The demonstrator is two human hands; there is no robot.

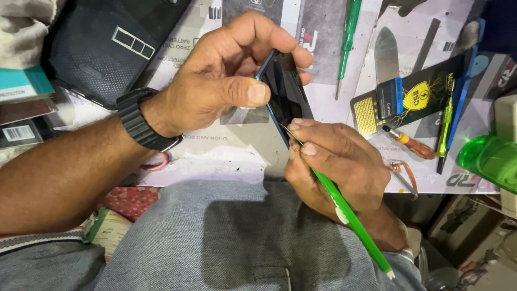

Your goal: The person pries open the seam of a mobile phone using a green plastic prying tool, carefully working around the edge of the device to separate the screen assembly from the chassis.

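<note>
My left hand (226,75) grips a dark smartphone (285,91) on its edge, thumb on the near side and fingers curled over the top. A black watch (141,119) sits on that wrist. My right hand (334,161) holds a green-handled tool (350,215) whose thin metal tip (293,134) touches the phone's blue edge. Both hands hover above the front edge of the work mat (215,161), over my grey-trousered lap.
A black phone case (102,48) lies at the back left. Right of the hands lie a green screwdriver (347,37), a metal spatula (386,54), a black-and-yellow packet (409,97), a red-yellow screwdriver (412,143), tweezers and a green plastic bottle (493,159).
</note>
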